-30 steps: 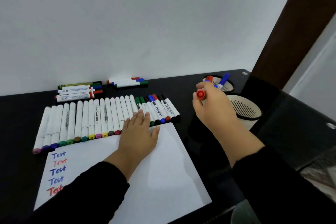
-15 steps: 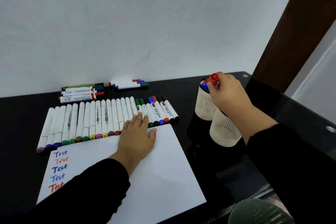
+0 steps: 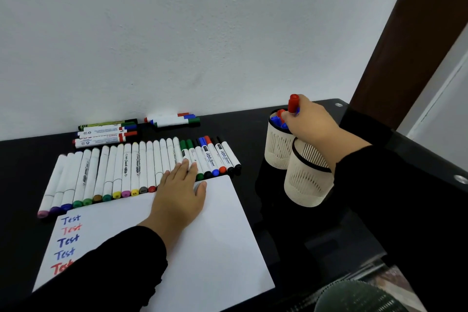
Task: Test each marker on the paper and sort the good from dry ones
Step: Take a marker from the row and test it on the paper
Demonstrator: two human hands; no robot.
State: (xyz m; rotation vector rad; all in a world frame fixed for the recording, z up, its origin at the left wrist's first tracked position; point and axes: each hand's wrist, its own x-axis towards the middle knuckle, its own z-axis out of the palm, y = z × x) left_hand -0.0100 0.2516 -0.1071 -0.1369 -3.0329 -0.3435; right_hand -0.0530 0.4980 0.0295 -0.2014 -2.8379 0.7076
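Observation:
My left hand [image 3: 178, 195] rests flat on the white paper [image 3: 220, 243], fingers touching the row of markers [image 3: 121, 172] laid side by side above it. "Test" is written several times in blue and red at the paper's left edge. My right hand [image 3: 309, 119] holds a red-capped marker [image 3: 293, 103] upright over the far beige cup [image 3: 278, 144], which contains blue and red markers. A second beige cup [image 3: 304, 180] stands nearer, partly behind my right sleeve.
More markers lie in two small groups by the wall, one group [image 3: 106, 134] at the left and another [image 3: 174, 119] in the middle. The black table [image 3: 278, 223] ends at the right near a brown door frame [image 3: 395, 40]. A dark green round object [image 3: 354, 296] sits at the bottom right.
My right hand carried the red-capped marker from above the table's middle right over to the far cup. The left hand stayed on the paper. The view tilted slightly.

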